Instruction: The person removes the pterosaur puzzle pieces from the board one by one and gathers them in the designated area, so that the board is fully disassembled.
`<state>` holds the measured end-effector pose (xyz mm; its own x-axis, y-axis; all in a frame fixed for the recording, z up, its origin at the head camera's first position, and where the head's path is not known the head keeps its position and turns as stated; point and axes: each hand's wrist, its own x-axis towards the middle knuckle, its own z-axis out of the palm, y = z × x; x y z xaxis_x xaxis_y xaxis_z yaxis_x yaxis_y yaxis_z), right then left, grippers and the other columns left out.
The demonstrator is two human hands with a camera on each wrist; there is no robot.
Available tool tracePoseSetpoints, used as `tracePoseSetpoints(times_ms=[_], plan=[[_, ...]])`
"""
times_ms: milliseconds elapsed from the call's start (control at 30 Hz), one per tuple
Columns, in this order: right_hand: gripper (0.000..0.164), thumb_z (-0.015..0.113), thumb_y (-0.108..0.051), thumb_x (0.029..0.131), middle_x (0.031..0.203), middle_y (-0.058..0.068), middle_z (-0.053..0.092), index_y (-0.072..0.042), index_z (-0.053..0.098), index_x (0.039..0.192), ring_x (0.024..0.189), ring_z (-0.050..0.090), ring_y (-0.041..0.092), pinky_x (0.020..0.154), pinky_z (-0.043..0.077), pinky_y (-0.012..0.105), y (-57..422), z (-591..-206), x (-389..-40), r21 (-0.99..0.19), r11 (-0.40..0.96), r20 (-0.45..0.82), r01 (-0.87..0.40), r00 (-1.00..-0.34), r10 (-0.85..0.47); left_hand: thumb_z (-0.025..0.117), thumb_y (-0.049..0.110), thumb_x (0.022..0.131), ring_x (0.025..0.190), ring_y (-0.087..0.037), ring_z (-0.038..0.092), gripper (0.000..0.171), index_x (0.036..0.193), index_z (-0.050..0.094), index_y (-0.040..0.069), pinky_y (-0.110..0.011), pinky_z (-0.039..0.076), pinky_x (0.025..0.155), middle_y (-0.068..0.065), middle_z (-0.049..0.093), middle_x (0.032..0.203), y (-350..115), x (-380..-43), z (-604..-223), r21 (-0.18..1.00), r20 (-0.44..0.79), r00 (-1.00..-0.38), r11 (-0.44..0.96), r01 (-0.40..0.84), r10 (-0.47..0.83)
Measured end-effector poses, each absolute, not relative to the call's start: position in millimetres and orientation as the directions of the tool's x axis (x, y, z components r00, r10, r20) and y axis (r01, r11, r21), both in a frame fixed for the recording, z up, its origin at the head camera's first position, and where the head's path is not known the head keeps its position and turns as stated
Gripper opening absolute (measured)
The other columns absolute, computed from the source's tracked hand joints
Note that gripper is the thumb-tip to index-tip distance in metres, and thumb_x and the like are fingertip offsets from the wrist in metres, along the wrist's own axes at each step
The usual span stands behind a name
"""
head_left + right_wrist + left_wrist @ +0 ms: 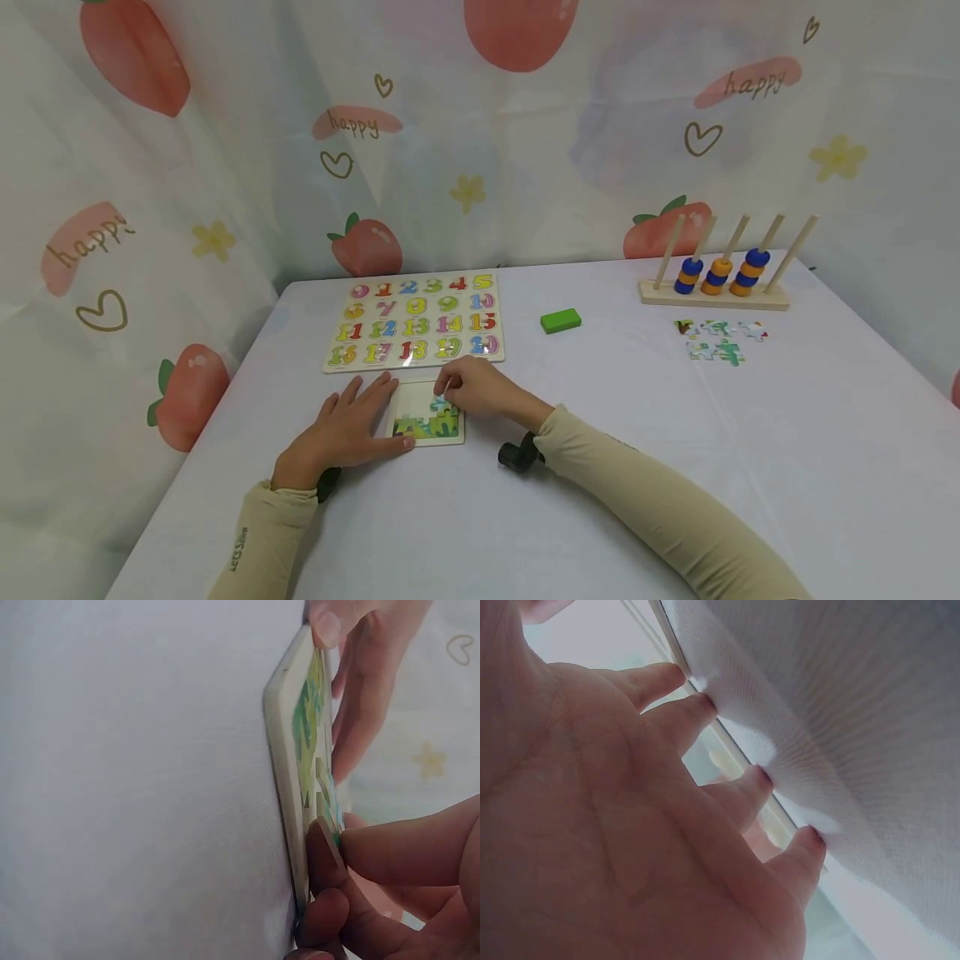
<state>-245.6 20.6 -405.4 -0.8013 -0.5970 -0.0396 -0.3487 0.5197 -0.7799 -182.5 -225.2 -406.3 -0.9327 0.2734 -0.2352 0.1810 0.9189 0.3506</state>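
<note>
A small jigsaw tray [412, 401] lies on the white table, its lower part filled with green puzzle pieces [426, 427]. My left hand [348, 427] rests along the tray's left side, fingers spread and thumb by the bottom edge. In the left wrist view, the fingertips [802, 844] touch down along a pale edge. At the tray's right side, my right hand [480, 387] pinches a jigsaw piece [328, 838] between thumb and finger, tilted against the tray. The fingers partly cover that piece, so its picture is hard to make out.
Behind the tray lies a number puzzle board [393, 332]. A green block [560, 321] is to its right. Several loose jigsaw pieces [727, 352] lie at the right, in front of a wooden bead stacker [712, 298]. A printed curtain [525, 167] hangs behind the table.
</note>
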Motion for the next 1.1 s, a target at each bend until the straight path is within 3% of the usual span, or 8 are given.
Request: tracePoseSetpoints(times_ms=[700,1100], plan=[[0.015,0.063,-0.002,0.103,0.103,0.004,0.072,-0.004,0.076,0.111,0.096,0.063,0.021,0.086,0.053,0.034,73.1,-391.1,-248.1,-0.870,0.439,-0.055,-0.225,-0.839,-0.541,0.077,0.063,0.090,0.160,-0.050,0.008,0.107,0.170,0.029,0.011,-0.073,0.008,0.123,-0.014,0.022,0.177,-223.5,-181.0,-405.0,0.345,-0.250,-0.931,0.923,0.172,0.267],[0.017,0.063,-0.004,0.105,0.109,0.009,0.070,-0.002,0.075,0.117,0.099,0.060,0.025,0.087,0.051,0.035,122.7,-385.3,-250.8,-0.854,0.497,-0.068,-0.152,-0.915,-0.398,0.077,0.060,0.090,0.159,-0.052,0.009,0.105,0.169,0.031,0.009,-0.074,0.009,0.122,-0.016,0.023,0.176,-224.2,-180.4,-404.5,0.361,-0.235,-0.930,0.914,0.185,0.281]])
